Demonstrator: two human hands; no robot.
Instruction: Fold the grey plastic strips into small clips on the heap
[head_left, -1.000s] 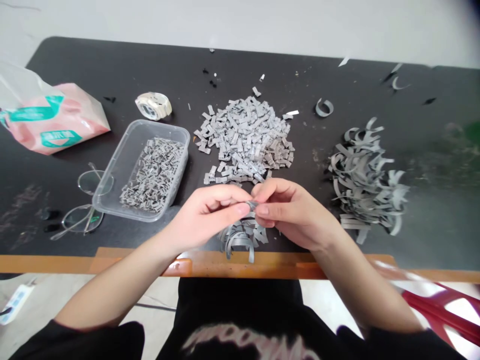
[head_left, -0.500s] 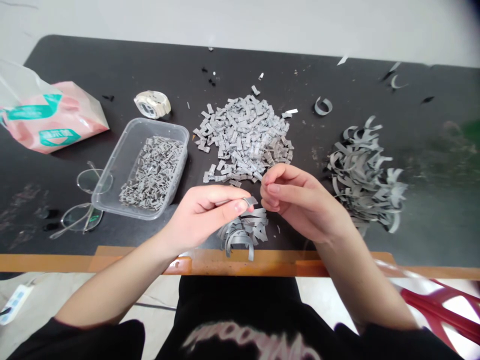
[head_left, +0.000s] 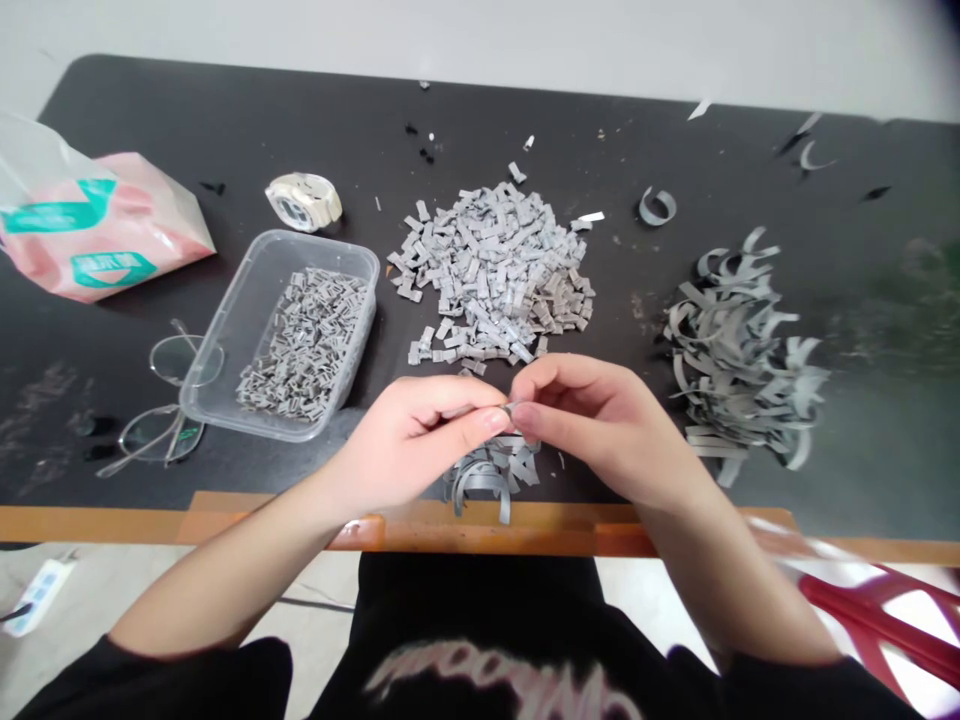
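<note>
My left hand (head_left: 405, 435) pinches a small grey strip piece (head_left: 509, 409) between thumb and forefinger, over the table's front edge area. From the other side my right hand (head_left: 600, 420) has its thumb and forefinger closed on the same piece. The fingertips of both hands nearly meet and hide most of it. Just below them lie loose curved grey strips (head_left: 484, 482). Beyond the hands spreads a heap of short grey pieces (head_left: 487, 255). A clear plastic tub (head_left: 251, 295), left of the heap, holds many tiny grey clip-like parts (head_left: 304, 340).
Another pile of curled grey strips (head_left: 750, 350) lies to the right, with a single curl (head_left: 658, 207) behind it. At the left are eyeglasses (head_left: 161, 437) partly behind the tub, a white watch (head_left: 304, 202) and a pink tissue pack (head_left: 150, 225). Scraps dot the black table (head_left: 247, 110).
My right hand has moved left and down from beside the heap to my left hand, and its fingertips now close on the grey piece. The view has shifted slightly.
</note>
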